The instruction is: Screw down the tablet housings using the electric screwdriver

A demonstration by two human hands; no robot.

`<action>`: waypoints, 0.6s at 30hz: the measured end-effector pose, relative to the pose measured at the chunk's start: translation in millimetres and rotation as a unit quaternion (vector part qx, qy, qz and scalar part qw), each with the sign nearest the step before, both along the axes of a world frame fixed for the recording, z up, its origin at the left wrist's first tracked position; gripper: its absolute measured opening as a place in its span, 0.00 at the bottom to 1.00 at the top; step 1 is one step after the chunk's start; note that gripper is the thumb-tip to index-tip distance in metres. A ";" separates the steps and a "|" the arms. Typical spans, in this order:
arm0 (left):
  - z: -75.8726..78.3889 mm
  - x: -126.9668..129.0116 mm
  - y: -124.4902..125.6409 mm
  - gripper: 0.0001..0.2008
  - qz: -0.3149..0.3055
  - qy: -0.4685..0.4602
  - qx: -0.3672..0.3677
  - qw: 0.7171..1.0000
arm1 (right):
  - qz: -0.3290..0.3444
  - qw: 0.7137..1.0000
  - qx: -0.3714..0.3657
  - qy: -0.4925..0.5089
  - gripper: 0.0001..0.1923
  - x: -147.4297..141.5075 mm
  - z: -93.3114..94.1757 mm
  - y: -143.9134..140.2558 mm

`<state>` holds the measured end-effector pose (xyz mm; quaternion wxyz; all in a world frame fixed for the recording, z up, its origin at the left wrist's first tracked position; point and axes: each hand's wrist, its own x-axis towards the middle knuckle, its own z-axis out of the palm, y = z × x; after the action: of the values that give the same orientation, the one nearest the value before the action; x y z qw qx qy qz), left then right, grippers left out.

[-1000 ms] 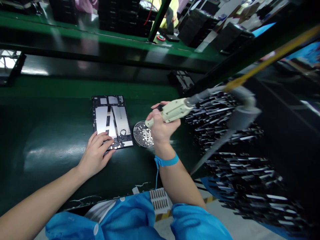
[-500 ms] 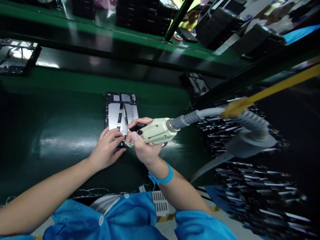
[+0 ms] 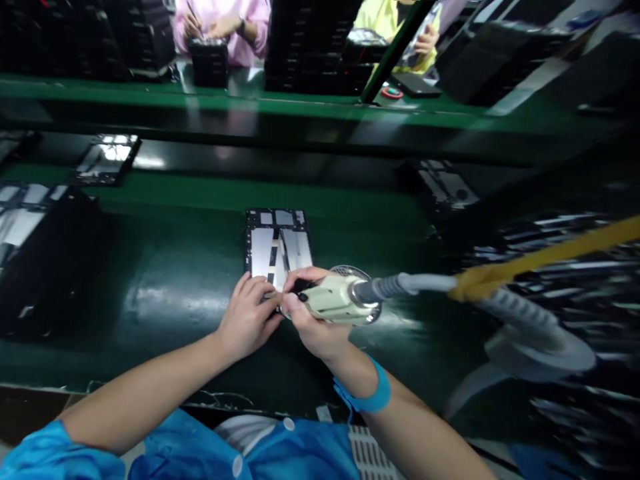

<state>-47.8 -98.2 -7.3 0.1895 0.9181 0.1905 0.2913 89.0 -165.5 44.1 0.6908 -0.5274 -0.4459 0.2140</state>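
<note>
An opened tablet (image 3: 261, 250) with a black frame and silver inner panels lies flat on the green bench. My left hand (image 3: 247, 313) is closed on its near end, fingers bent over the top and thumb at the near edge. In my right hand (image 3: 317, 327) is a cream electric screwdriver (image 3: 333, 300), fingers wrapped round its body. It leans with its tip down at the tablet's near end, close to my left fingertips, which hide the tip. From its back end a grey cable (image 3: 425, 283) runs to the right. A round metal dish (image 3: 373, 313) shows partly behind the tool.
A stack of tablets (image 3: 55, 260) stands at left; more tablets (image 3: 105, 160) (image 3: 445, 183) lie along the back. A yellow strap (image 3: 560, 253) holds the cable at right, beside many dark parts (image 3: 575, 393). Across the bench, a person in pink (image 3: 220, 30) and another in yellow handle things.
My view has swung left and up, so the bench shows further right and lower, and the left stack has come into sight. Both hands keep their places at the tablet's near end.
</note>
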 end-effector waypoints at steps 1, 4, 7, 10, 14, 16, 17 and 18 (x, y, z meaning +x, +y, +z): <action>0.7 0.5 -2.1 0.10 0.010 0.004 0.005 1.000 | 0.002 1.000 0.006 0.002 0.19 -0.2 -0.5 0.5; 0.5 -0.3 -0.1 0.10 0.026 0.027 0.021 0.999 | 0.025 0.999 0.027 0.008 0.17 4.0 3.6 -0.1; -0.5 -3.0 31.6 0.12 0.074 0.070 0.034 0.994 | 0.026 0.997 0.051 0.046 0.14 17.4 12.8 -4.8; 3.1 -2.9 98.5 0.12 0.159 0.116 0.027 0.980 | -0.016 0.993 0.088 0.071 0.14 34.3 16.1 -8.9; 17.8 6.0 196.3 0.15 0.234 0.114 0.026 0.965 | -0.054 0.996 0.053 0.056 0.13 47.8 7.8 -6.9; 25.3 12.1 224.6 0.17 0.262 0.106 0.022 0.959 | -0.052 0.997 0.032 0.043 0.12 50.1 5.1 -4.6; 28.4 14.2 230.4 0.18 0.275 0.099 0.020 0.956 | -0.053 0.998 0.026 0.035 0.12 50.9 5.1 -4.0; 31.3 14.8 230.3 0.19 0.286 0.092 0.020 0.954 | -0.055 0.998 0.022 0.027 0.12 51.7 5.9 -3.9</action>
<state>-32.9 132.1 24.0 0.0617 0.8514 0.4562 0.2513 140.7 -169.3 50.1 0.7249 -0.5299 -0.4017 0.1799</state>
